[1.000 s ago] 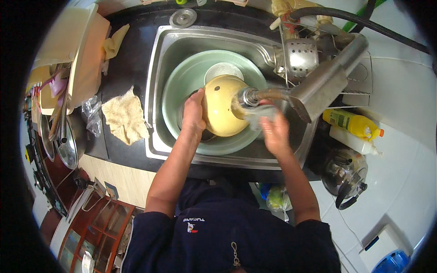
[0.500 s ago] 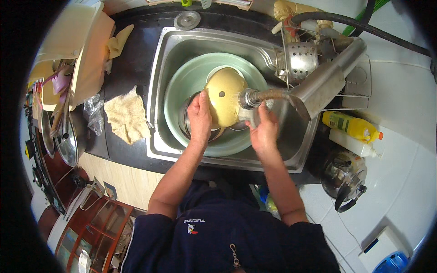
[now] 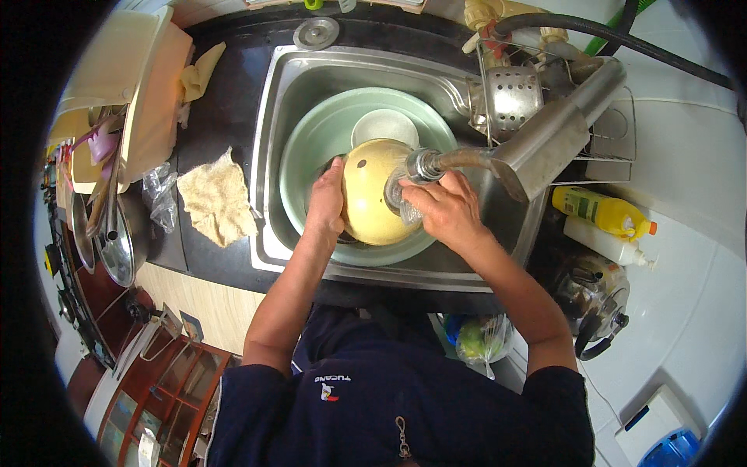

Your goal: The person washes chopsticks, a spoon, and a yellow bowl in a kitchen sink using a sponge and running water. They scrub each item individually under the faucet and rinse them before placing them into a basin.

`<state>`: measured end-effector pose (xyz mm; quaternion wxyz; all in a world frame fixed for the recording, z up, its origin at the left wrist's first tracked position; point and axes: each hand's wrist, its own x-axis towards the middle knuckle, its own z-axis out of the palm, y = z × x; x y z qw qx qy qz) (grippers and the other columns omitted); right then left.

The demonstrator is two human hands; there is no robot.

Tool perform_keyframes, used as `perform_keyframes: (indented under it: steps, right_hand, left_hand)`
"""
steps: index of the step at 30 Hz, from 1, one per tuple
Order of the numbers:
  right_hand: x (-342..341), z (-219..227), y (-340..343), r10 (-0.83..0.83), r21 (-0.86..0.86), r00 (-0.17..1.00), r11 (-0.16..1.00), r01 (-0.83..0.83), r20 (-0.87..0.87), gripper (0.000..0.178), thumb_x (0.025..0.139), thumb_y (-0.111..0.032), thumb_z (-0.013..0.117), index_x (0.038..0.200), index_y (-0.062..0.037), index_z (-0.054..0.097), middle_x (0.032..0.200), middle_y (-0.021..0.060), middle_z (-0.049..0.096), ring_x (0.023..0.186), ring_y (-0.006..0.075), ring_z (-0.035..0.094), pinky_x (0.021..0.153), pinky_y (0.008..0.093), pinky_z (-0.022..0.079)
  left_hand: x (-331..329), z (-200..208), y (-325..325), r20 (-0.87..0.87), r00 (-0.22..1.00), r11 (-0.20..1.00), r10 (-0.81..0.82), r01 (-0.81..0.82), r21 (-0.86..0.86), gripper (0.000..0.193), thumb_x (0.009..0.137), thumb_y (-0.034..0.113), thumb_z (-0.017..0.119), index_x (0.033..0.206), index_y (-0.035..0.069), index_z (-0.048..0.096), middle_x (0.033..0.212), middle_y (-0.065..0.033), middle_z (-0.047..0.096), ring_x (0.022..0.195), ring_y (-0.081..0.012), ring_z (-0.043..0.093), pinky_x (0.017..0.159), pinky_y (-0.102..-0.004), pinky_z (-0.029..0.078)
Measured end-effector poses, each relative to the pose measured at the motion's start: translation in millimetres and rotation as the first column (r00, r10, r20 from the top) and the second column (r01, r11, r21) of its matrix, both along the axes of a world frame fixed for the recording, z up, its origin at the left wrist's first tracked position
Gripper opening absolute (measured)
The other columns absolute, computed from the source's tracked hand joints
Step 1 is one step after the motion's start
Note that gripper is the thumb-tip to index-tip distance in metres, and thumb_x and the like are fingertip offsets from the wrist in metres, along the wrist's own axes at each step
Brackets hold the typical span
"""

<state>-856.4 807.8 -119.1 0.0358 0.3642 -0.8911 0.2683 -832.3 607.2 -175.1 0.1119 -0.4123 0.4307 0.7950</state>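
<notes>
A rounded yellow vessel (image 3: 369,206), bowl-like with a dark round spot, is tilted with its outer side up under the faucet (image 3: 426,165). At its left edge my left hand (image 3: 325,204) grips it, fingers partly hidden behind. My right hand (image 3: 450,208) is closed at its right side, by a greyish, glassy-looking patch; running water and the faucet tip hide whatever the fingers hold. Beneath is a pale green basin (image 3: 299,159) standing in the steel sink (image 3: 311,70). A white bowl (image 3: 384,124) lies in the basin behind the vessel, and a dark pan edge shows by my left hand.
Left of the sink lie a beige cloth (image 3: 216,198) and a crumpled clear bag (image 3: 160,194). A wire rack with a perforated steel holder (image 3: 515,100) stands at back right. Along the right are a yellow bottle (image 3: 599,212) and a glass kettle (image 3: 595,292).
The yellow vessel has come nearer to me and turned, uncovering more of the white bowl. My right hand has moved up onto its right side, and my left hand has shifted slightly left.
</notes>
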Motion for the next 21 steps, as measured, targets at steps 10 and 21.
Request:
perform_keyframes:
  steps: [10,21]
  right_hand:
    - [0,-22,-14,-0.156,-0.213,0.479,0.748,0.628,0.864,0.025,0.073,-0.013,0.053,0.097,-0.0071,0.057,0.093,0.0055,0.060,0.088,0.0225,0.058,0.069,0.0392,0.047]
    - [33,-55,90,0.264,-0.164,0.194,-0.132,0.978,0.945,0.023,0.071,-0.015,0.055,0.093,-0.0117,0.054,0.090,-0.0003,0.058,0.077,0.0167,0.054,0.049,0.0267,0.034]
  left_hand:
    - [-5,-2,9,-0.143,0.976,0.972,0.162,-0.182,-0.146,0.038,0.095,0.031,0.041,0.103,-0.002,0.056,0.094,-0.0090,0.061,0.080,-0.0144,0.059,0.073,-0.0283,0.048]
    - [-18,-18,19,-0.105,0.972,0.912,0.210,-0.156,0.380,0.041,0.092,0.034,0.045,0.113,0.000,0.053,0.109,-0.0119,0.059,0.099,-0.0220,0.057,0.086,-0.0340,0.045]
